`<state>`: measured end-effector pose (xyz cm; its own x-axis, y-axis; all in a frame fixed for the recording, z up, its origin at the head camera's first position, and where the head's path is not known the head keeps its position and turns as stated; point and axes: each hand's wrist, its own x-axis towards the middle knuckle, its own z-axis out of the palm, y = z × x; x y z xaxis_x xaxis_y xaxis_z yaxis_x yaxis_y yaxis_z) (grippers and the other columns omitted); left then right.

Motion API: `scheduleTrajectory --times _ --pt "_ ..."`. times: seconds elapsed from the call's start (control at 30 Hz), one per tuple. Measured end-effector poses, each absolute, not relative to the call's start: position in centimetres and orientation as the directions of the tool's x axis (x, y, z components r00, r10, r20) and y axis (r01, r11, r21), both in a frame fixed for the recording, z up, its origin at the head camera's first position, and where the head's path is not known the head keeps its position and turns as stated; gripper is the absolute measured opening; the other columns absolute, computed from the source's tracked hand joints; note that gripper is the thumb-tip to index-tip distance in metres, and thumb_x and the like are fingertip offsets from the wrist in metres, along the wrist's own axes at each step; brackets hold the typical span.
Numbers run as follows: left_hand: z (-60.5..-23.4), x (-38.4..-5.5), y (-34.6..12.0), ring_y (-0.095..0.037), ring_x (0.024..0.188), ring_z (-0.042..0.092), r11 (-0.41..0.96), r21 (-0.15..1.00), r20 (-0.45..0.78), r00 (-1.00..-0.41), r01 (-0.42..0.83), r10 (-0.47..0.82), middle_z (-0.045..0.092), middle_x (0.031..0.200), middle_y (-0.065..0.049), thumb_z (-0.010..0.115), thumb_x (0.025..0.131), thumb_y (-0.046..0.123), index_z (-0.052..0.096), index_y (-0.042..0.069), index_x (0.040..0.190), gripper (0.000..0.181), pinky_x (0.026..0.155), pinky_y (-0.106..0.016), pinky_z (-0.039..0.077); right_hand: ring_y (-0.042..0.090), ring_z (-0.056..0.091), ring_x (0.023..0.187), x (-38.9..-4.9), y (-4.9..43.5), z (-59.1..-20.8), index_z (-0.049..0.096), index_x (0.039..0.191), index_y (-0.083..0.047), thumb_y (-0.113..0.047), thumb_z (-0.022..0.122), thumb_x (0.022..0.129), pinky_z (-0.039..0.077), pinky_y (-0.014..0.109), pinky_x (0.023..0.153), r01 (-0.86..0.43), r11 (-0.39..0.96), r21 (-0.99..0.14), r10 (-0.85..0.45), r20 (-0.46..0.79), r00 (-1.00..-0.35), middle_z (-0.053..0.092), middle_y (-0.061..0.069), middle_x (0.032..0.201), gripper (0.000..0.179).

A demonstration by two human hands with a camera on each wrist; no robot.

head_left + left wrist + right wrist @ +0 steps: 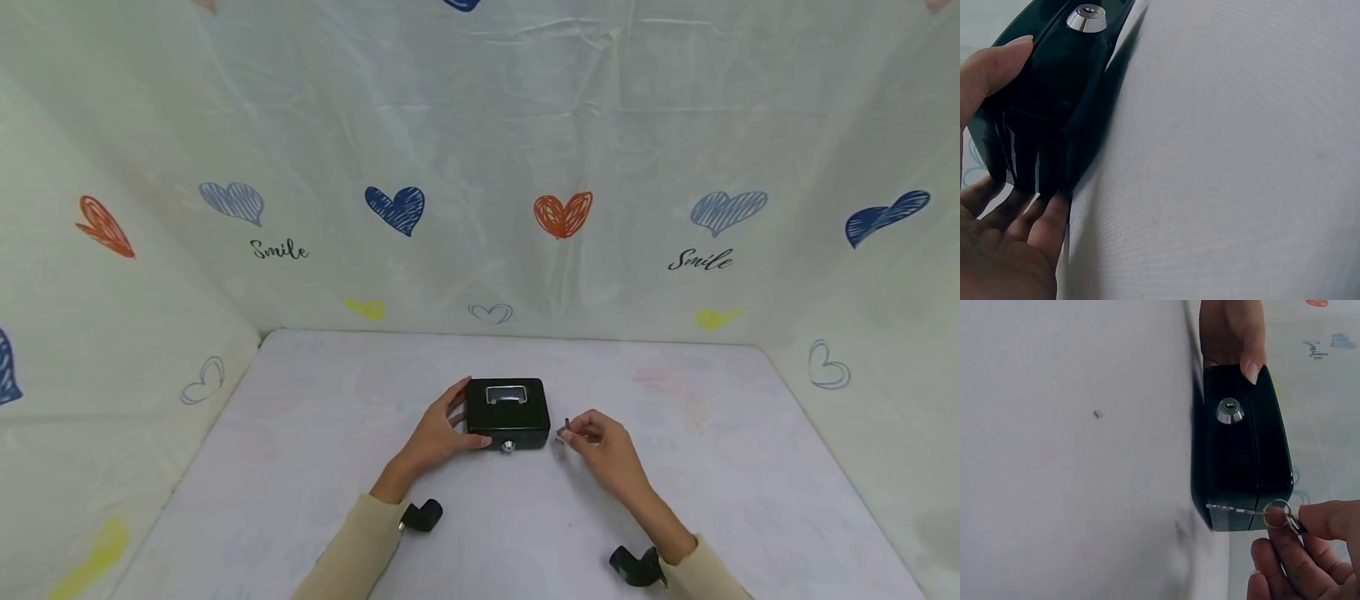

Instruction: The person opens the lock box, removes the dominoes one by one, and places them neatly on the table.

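Observation:
A small black cash box (pixel 483 415) with a metal carrying handle (pixel 506 390) on its lid stands on the table, lid down. Its round silver lock (pixel 1230 411) with a keyhole faces the person. My left hand (pixel 437 435) grips the box's left end, thumb on the front face and fingers against the side (pixel 1035 156). Just off the right end, my right hand (pixel 609 457) pinches a key ring (pixel 1267 519) between thumb and forefinger. One key (pixel 1232 508) hangs from the ring, and another piece (pixel 1299 526) sits at the fingertips.
The white table (pixel 337 383) ends at a hanging sheet (pixel 480 150) printed with hearts and "Smile". A tiny brown speck (pixel 1098 414) lies on the tabletop. Black wrist cameras (pixel 423 515) sit at both sleeves.

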<state>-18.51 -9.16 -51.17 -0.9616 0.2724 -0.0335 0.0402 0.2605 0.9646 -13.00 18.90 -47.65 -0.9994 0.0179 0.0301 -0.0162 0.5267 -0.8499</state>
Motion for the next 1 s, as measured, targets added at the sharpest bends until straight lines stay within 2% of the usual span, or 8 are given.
scheduleTrajectory --times 0.23,0.47,0.73,1.0 --pt "-50.7 -18.7 -9.2 -0.037 0.153 0.04 0.26 0.966 -0.062 -0.962 0.011 0.268 0.041 0.165 -0.02 0.094 0.077 0.004 0.031 0.005 0.166 0.108 0.123 -0.047 0.043 0.012 0.069 0.076 -12.5 17.9 -47.8 0.071 0.099 0.0 0.006 0.073 0.095 0.059 0.021 0.073 -0.11 0.479 -0.871 -0.023 0.112 -0.993 0.073 0.003 0.083 0.007" --pt "-50.5 -18.8 -9.1 -0.042 0.15 0.043 0.239 0.971 -0.074 -0.965 -0.012 0.253 0.04 0.165 -0.024 0.092 0.079 0.004 0.03 0.001 0.165 0.106 0.121 -0.048 0.044 0.011 0.066 0.072 -11.9 16.2 -47.8 0.073 0.098 -0.002 0.007 0.076 0.092 0.059 0.021 0.066 -0.121 0.474 -0.872 -0.033 0.12 -0.992 0.073 0.004 0.083 0.012" --pt "-50.6 -19.0 -9.1 -0.04 0.152 0.041 0.244 0.97 -0.067 -0.968 -0.005 0.243 0.042 0.163 -0.024 0.091 0.08 0.006 0.033 -0.002 0.163 0.102 0.12 -0.048 0.045 0.005 0.065 0.072 -11.8 14.7 -48.3 0.074 0.092 -0.008 0.006 0.079 0.088 0.06 0.021 0.064 -0.207 0.604 -0.77 -0.073 0.205 -0.976 0.071 -0.004 0.08 0.015" --pt "-50.6 -19.2 -9.0 -0.04 0.151 0.042 0.245 0.969 -0.078 -0.968 -0.018 0.239 0.042 0.164 -0.024 0.091 0.081 0.009 0.033 -0.001 0.163 0.101 0.12 -0.05 0.045 0.004 0.063 0.068 -11.7 13.6 -48.2 0.075 0.089 -0.008 0.005 0.08 0.087 0.058 0.019 0.061 -0.198 0.654 -0.73 -0.085 0.189 -0.978 0.07 -0.005 0.076 0.013"
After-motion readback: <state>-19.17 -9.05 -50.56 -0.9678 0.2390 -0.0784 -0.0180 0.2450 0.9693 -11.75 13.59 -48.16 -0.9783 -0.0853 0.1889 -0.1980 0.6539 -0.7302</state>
